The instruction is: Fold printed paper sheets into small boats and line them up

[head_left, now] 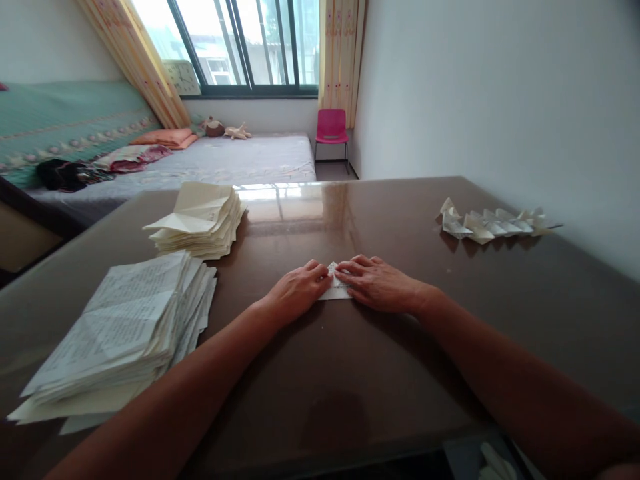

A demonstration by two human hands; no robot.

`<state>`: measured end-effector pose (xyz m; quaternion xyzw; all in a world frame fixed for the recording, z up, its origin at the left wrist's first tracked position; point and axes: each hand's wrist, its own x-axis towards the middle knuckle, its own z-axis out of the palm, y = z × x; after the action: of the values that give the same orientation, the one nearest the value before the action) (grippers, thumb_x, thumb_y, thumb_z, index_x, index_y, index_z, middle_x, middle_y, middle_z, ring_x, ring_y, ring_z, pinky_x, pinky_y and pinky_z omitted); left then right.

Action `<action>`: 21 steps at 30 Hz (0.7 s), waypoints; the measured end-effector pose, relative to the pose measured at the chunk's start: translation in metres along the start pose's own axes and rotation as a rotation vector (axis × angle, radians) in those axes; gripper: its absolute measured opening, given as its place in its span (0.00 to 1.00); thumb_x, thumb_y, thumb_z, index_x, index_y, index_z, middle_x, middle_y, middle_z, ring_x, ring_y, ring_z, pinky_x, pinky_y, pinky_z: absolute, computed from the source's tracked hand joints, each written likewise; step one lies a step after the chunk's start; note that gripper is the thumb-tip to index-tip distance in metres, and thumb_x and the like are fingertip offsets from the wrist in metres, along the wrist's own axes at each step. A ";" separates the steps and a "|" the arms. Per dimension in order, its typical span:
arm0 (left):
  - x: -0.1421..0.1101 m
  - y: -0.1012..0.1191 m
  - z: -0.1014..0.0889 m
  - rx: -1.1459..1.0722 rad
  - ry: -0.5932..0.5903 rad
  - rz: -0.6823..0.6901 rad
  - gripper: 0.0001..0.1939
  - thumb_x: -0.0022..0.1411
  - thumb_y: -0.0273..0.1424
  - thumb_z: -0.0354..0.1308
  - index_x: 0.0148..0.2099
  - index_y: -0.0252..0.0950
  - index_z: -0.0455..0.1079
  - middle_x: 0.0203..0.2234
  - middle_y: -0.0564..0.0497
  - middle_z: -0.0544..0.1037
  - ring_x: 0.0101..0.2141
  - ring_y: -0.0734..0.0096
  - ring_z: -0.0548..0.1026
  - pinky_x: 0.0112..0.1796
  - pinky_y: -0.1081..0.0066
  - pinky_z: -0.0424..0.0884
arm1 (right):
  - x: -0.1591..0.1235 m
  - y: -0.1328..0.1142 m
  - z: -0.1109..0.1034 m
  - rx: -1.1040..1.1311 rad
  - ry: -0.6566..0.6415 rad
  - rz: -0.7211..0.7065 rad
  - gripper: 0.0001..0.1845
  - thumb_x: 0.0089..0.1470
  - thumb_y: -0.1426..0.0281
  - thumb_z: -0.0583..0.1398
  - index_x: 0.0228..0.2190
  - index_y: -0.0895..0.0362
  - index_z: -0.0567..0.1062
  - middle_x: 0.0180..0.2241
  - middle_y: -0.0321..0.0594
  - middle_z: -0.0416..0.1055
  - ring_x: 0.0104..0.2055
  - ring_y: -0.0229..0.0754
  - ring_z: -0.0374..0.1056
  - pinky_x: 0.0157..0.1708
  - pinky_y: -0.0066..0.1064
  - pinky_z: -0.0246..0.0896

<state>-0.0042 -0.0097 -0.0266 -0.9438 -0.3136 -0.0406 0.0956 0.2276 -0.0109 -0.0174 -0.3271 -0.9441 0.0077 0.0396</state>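
Since its creases likely want steadying, one folded paper [336, 293], small, has left hand [299, 288] and right hand [384, 284] gripping opposite sides (evidently for flatness) on brown table [280, 380].

Just 1 cam, head-worn: looked fwd & down from above the near edge of the surface [400, 373]. Both forearms came in from the bottom corners, hands mid-pic, fairly near. Bed [260, 157], window [250, 47] & chair [332, 127] sat farther off, up top; wall [500, 87] on the R.
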 end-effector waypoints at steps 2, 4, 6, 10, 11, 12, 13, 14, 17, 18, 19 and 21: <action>-0.005 0.000 -0.003 -0.028 -0.007 0.016 0.15 0.70 0.33 0.44 0.48 0.35 0.69 0.42 0.46 0.73 0.43 0.66 0.68 0.43 0.69 0.68 | -0.002 0.004 -0.004 0.066 -0.002 -0.041 0.26 0.59 0.62 0.54 0.58 0.54 0.65 0.56 0.47 0.65 0.54 0.49 0.59 0.51 0.42 0.56; -0.009 0.001 -0.007 -0.046 -0.011 0.019 0.15 0.68 0.37 0.47 0.48 0.35 0.69 0.44 0.46 0.73 0.44 0.65 0.70 0.45 0.68 0.68 | -0.004 0.007 -0.010 0.136 -0.013 -0.083 0.25 0.56 0.61 0.58 0.54 0.54 0.69 0.54 0.45 0.67 0.52 0.48 0.61 0.52 0.40 0.56; -0.012 0.003 -0.011 -0.044 -0.020 0.031 0.16 0.67 0.38 0.50 0.48 0.33 0.70 0.44 0.45 0.74 0.45 0.64 0.71 0.47 0.67 0.67 | -0.005 0.006 -0.015 0.160 -0.023 -0.095 0.24 0.53 0.63 0.60 0.52 0.55 0.71 0.53 0.44 0.68 0.52 0.47 0.62 0.52 0.39 0.57; -0.012 0.007 -0.017 -0.011 -0.062 0.076 0.12 0.65 0.30 0.51 0.47 0.31 0.71 0.45 0.43 0.76 0.44 0.65 0.73 0.46 0.67 0.68 | -0.003 -0.005 -0.021 0.079 -0.054 -0.052 0.22 0.51 0.71 0.59 0.49 0.58 0.73 0.50 0.46 0.71 0.50 0.49 0.63 0.48 0.39 0.58; -0.011 0.008 -0.017 -0.005 -0.071 0.076 0.11 0.65 0.28 0.51 0.46 0.31 0.71 0.45 0.43 0.76 0.44 0.65 0.74 0.46 0.68 0.68 | -0.003 -0.009 -0.022 0.057 -0.060 -0.039 0.21 0.51 0.72 0.59 0.48 0.59 0.73 0.49 0.47 0.72 0.49 0.49 0.63 0.47 0.39 0.58; -0.011 0.008 -0.017 -0.001 -0.076 0.071 0.11 0.64 0.27 0.51 0.46 0.31 0.71 0.45 0.43 0.76 0.44 0.65 0.74 0.46 0.68 0.69 | -0.002 -0.012 -0.023 0.039 -0.065 -0.028 0.20 0.51 0.73 0.58 0.47 0.59 0.73 0.47 0.48 0.73 0.49 0.49 0.64 0.46 0.38 0.58; -0.011 0.009 -0.017 -0.001 -0.081 0.065 0.11 0.64 0.26 0.51 0.46 0.31 0.71 0.45 0.43 0.76 0.44 0.65 0.74 0.46 0.68 0.69 | -0.001 -0.014 -0.023 0.028 -0.070 -0.017 0.19 0.51 0.74 0.57 0.46 0.59 0.74 0.45 0.48 0.74 0.48 0.48 0.65 0.46 0.37 0.57; -0.011 0.009 -0.017 -0.005 -0.084 0.059 0.11 0.63 0.25 0.52 0.46 0.32 0.71 0.45 0.43 0.76 0.44 0.65 0.75 0.46 0.68 0.69 | 0.000 -0.015 -0.024 0.022 -0.076 -0.008 0.17 0.52 0.75 0.57 0.45 0.59 0.74 0.43 0.48 0.75 0.47 0.48 0.66 0.45 0.36 0.57; -0.012 0.007 -0.019 -0.048 -0.064 0.054 0.11 0.63 0.25 0.51 0.46 0.32 0.72 0.46 0.43 0.77 0.44 0.64 0.75 0.46 0.67 0.70 | 0.001 -0.015 -0.026 0.021 -0.099 0.031 0.11 0.54 0.73 0.56 0.39 0.59 0.75 0.36 0.46 0.75 0.42 0.45 0.68 0.42 0.32 0.56; -0.012 0.006 -0.020 -0.075 -0.052 0.055 0.12 0.64 0.26 0.51 0.46 0.33 0.72 0.46 0.44 0.77 0.45 0.64 0.75 0.47 0.67 0.70 | 0.001 -0.015 -0.026 0.021 -0.106 0.047 0.09 0.55 0.72 0.55 0.37 0.59 0.75 0.34 0.46 0.75 0.40 0.45 0.68 0.41 0.32 0.56; -0.013 0.004 -0.021 -0.108 -0.043 0.058 0.12 0.65 0.27 0.50 0.46 0.34 0.73 0.46 0.45 0.77 0.45 0.65 0.75 0.47 0.67 0.70 | 0.001 -0.014 -0.027 0.021 -0.112 0.061 0.09 0.56 0.71 0.55 0.35 0.59 0.75 0.33 0.46 0.75 0.39 0.44 0.69 0.40 0.31 0.56; -0.014 0.000 -0.024 -0.173 -0.042 0.060 0.13 0.66 0.29 0.48 0.46 0.37 0.73 0.47 0.47 0.77 0.46 0.66 0.75 0.48 0.68 0.70 | 0.001 -0.014 -0.027 0.017 -0.112 0.083 0.10 0.59 0.70 0.53 0.32 0.59 0.74 0.32 0.45 0.74 0.37 0.43 0.69 0.38 0.30 0.55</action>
<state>-0.0158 -0.0232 -0.0055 -0.9582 -0.2825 -0.0449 0.0085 0.2203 -0.0210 0.0106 -0.3649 -0.9303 0.0358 -0.0110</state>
